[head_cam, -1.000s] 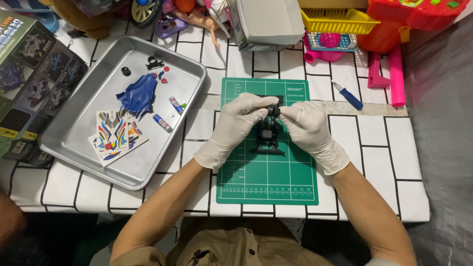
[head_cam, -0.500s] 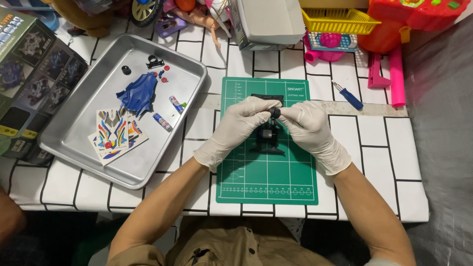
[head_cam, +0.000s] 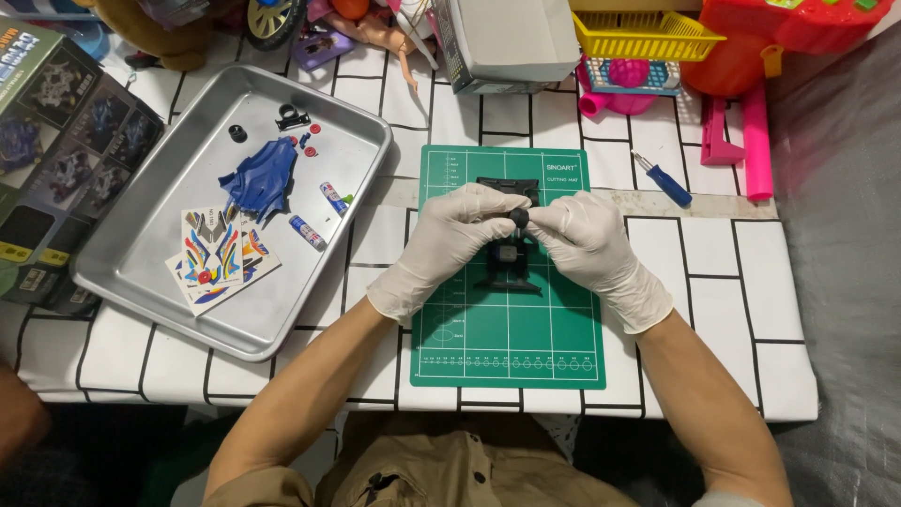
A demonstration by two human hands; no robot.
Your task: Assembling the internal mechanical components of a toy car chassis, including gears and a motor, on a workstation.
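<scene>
Both my hands wear white gloves and meet over a green cutting mat [head_cam: 507, 338]. My left hand [head_cam: 449, 242] and my right hand [head_cam: 589, 246] pinch a small black wheel [head_cam: 518, 217] between their fingertips, right above a black toy car chassis [head_cam: 507, 268] that lies on the mat. The chassis is partly hidden by my fingers. To the left a metal tray [head_cam: 131, 272] holds a blue car body shell [head_cam: 258, 180], a sticker sheet [head_cam: 214, 253], two small batteries [head_cam: 319, 214] and several tiny black and red parts [head_cam: 291, 119].
A blue-handled screwdriver [head_cam: 664, 180] lies right of the mat. A printed kit box [head_cam: 47, 150] sits at the far left. Toys crowd the back edge: a grey box [head_cam: 507, 38], a yellow basket [head_cam: 643, 33], pink and red plastic pieces [head_cam: 741, 131].
My hands have stayed over the mat, and the fingertips have shifted slightly on the black wheel and chassis. Nothing in the tray has moved.
</scene>
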